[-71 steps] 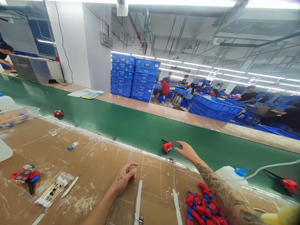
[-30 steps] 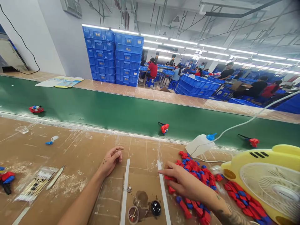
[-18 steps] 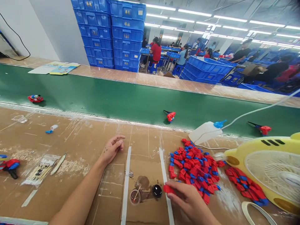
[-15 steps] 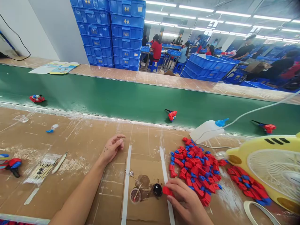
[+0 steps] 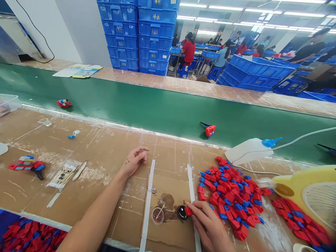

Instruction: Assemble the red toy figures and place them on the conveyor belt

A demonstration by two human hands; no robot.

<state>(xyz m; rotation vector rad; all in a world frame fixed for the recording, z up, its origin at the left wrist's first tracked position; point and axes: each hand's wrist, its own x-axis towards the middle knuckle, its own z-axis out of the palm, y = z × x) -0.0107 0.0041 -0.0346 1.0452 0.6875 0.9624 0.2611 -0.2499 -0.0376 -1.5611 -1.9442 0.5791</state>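
Note:
My right hand (image 5: 210, 224) pinches a small red plastic piece (image 5: 188, 211) at the right rim of a small round dish of glossy black liquid (image 5: 182, 212). Whether the piece dips into the liquid, I cannot make out. Left of the dish, a clear little cup (image 5: 158, 215) has a thin stick leaning in it, and brown stains lie around both. My left hand (image 5: 135, 161) rests on the cardboard-covered table, fingers loosely bent and holding nothing. A pile of red and blue plastic parts (image 5: 233, 196) spreads to the right of my right hand.
Two white tape strips (image 5: 148, 199) flank the dishes. A white bottle (image 5: 248, 152), a cable and a yellow fan (image 5: 301, 185) stand to the right. Beyond runs a green belt (image 5: 147, 105) with red parts. At left lie a bag of swabs (image 5: 64, 174) and a bin of parts (image 5: 28, 234).
The camera view has turned left, so everything appears shifted right. My right hand has brought the red piece leftward from beside the dish to its rim. My left hand stays in place.

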